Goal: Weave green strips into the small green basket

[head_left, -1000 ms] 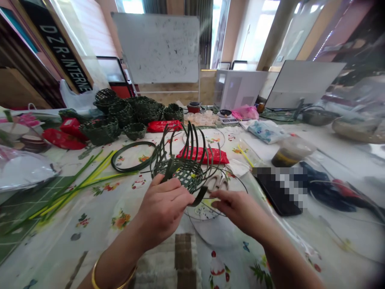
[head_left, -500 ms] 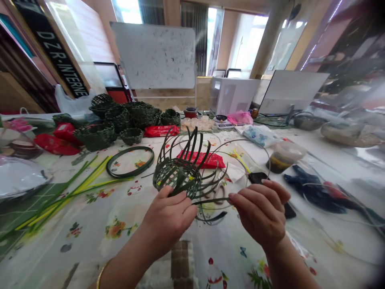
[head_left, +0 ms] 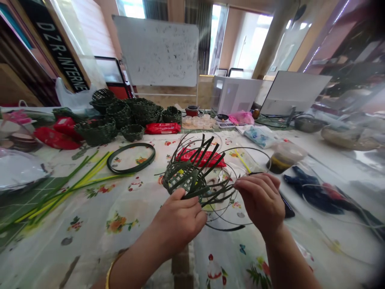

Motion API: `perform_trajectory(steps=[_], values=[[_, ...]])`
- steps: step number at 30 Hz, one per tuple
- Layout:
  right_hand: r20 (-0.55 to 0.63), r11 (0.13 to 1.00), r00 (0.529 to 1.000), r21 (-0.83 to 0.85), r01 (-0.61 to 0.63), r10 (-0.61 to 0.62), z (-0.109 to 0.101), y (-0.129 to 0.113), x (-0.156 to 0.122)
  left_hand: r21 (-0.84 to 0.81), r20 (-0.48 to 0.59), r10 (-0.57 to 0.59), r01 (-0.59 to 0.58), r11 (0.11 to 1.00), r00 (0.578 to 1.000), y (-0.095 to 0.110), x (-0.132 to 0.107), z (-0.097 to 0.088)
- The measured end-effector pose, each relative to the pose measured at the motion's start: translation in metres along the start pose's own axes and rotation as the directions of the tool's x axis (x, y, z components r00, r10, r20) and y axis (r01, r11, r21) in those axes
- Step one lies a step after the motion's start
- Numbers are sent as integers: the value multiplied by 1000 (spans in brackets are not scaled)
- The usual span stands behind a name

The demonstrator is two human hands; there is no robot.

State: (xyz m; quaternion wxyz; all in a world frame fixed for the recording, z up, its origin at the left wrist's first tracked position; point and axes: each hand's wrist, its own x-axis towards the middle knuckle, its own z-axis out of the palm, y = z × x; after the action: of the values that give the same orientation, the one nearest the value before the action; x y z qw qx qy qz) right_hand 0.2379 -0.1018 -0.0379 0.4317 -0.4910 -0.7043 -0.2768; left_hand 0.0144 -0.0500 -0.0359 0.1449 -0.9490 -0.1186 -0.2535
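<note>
A half-woven dark green basket (head_left: 187,179) with loose strips sticking up and out is held just above the flowered tablecloth (head_left: 99,224). My left hand (head_left: 180,218) is closed on its near rim. My right hand (head_left: 261,198) pinches one of the basket's loose green strips (head_left: 224,188) at the basket's right side. A thin wire hoop (head_left: 228,218) lies under and around both hands.
Finished green baskets (head_left: 120,116) are piled at the back left with red packets (head_left: 162,128). A green ring (head_left: 131,157) and long green and yellow strips (head_left: 69,186) lie to the left. A lidded jar (head_left: 284,156), a dark phone and blue cloth (head_left: 313,188) sit right.
The basket has tilted and shifted right, its strips now leaning right. My right hand came in closer to the basket while keeping hold of the strip.
</note>
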Motion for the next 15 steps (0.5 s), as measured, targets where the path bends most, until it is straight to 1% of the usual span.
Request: perform_trajectory(steps=[3,6,8,10,11,12,13,14,15], values=[[7,997,998,44,-55,55,1,3,0,4,1,3,-3,1000,1000,0,-1,0],[-2,995,998,75,-66,67,1,5,-1,-26,-6,-22,22,999,1000,-3,-2,-2],[-28,995,997,76,-66,68,1,6,-3,-99,-34,-86,83,992,996,-10,-4,-5],[-69,994,993,61,-90,94,1,4,-4,-227,-76,-213,191,955,974,-20,-8,-9],[-78,992,990,61,-112,117,2,3,-5,-305,-107,-302,258,917,947,-27,-11,-12],[-55,987,988,74,-140,144,3,3,-6,-389,-115,-400,329,861,909,-33,-14,-15],[12,980,986,102,-169,169,5,2,-6,-457,-105,-495,400,794,862,-39,-17,-17],[109,971,976,133,-200,187,7,2,-6,-514,-69,-580,469,718,812,-44,-20,-20],[215,961,957,155,-230,194,9,2,-6,-563,-17,-650,530,634,760,-48,-23,-22]])
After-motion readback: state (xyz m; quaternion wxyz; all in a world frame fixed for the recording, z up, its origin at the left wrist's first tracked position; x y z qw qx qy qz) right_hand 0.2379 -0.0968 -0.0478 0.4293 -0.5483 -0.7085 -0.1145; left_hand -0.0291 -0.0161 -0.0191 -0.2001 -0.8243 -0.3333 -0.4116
